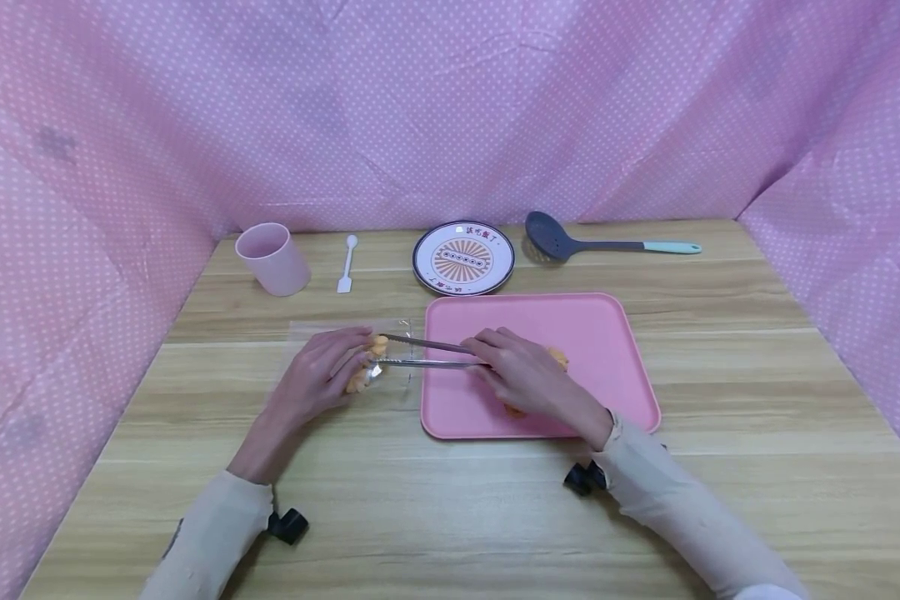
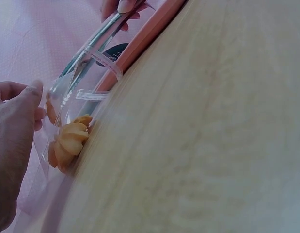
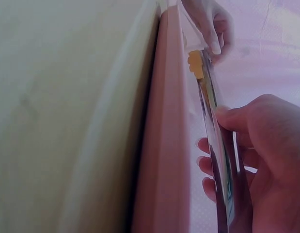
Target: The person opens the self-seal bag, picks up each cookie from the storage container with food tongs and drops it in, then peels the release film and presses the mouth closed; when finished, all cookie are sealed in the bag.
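Observation:
My left hand (image 1: 318, 375) pinches a clear plastic bag (image 1: 395, 385) on the table, left of the pink tray (image 1: 596, 333). Inside the bag lie ridged golden cookies (image 2: 70, 141), one partly hidden behind the left fingers in the head view. Metal tongs (image 1: 431, 363) are gripped by my right hand (image 1: 521, 371) over the tray. Their tips reach left into the bag's mouth, at a cookie (image 3: 195, 64); whether they squeeze it I cannot tell. More cookies (image 1: 558, 358) on the tray show partly from behind the right hand.
Along the back of the wooden table stand a pink cup (image 1: 273, 262), a small white spoon (image 1: 348, 262), a patterned plate (image 1: 462, 258) and a grey slotted ladle (image 1: 551, 237) with a mint handle end. A pink dotted cloth (image 1: 450, 108) hangs behind and at both sides.

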A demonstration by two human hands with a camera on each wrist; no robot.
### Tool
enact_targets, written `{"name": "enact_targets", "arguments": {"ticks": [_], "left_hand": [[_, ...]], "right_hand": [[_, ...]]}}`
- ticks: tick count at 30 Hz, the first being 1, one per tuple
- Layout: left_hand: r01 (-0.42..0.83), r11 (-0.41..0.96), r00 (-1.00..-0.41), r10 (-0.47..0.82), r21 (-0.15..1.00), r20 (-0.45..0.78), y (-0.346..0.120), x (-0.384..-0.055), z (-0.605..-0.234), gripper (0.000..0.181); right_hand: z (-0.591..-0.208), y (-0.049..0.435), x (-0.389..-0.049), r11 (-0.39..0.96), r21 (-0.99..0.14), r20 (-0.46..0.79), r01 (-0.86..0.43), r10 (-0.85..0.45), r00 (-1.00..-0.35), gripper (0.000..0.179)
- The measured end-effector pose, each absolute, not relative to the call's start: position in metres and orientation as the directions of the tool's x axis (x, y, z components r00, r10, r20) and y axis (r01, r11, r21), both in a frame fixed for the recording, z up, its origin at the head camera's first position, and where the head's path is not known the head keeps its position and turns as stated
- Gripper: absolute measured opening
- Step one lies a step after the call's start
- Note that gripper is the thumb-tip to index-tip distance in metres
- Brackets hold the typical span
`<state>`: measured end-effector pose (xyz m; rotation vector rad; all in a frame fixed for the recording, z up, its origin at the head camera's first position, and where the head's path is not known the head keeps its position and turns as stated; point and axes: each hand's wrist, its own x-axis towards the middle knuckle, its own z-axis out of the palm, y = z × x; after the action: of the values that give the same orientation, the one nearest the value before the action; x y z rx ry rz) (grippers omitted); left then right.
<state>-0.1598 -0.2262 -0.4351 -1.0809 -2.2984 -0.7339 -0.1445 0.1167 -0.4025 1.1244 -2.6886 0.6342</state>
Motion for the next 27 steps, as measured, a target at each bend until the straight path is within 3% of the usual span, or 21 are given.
{"name": "enact_targets", "arguments": {"ticks": [6, 12, 20, 27], "left_hand": [[0.807, 0.53, -0.554, 0.528, 0.259, 0.644, -0.226, -0.16, -0.435, 0.037], [0.81, 0.524, -0.549, 0.519, 0.263, 0.655, -0.225, -0.161, -0.436, 0.022], [0.81, 0.52, -0.549, 0.507, 0.272, 0.665, -0.224, -0.16, -0.436, 0.027], [0.818, 0.511, -0.534, 0.502, 0.264, 0.681, -0.224, -0.161, -0.435, 0.027]], "right_hand": [[-0.402, 0.107, -0.144, 0.629, -0.341, 0.279, -0.698, -0.642, -0.714, 0.03], [-0.404, 0.1, -0.144, 0.625, -0.343, 0.291, -0.701, -0.639, -0.712, 0.03], [-0.407, 0.093, -0.143, 0.624, -0.327, 0.325, -0.71, -0.631, -0.704, 0.028], [-0.405, 0.098, -0.139, 0.651, -0.367, 0.284, -0.665, -0.602, -0.746, 0.032]]}}
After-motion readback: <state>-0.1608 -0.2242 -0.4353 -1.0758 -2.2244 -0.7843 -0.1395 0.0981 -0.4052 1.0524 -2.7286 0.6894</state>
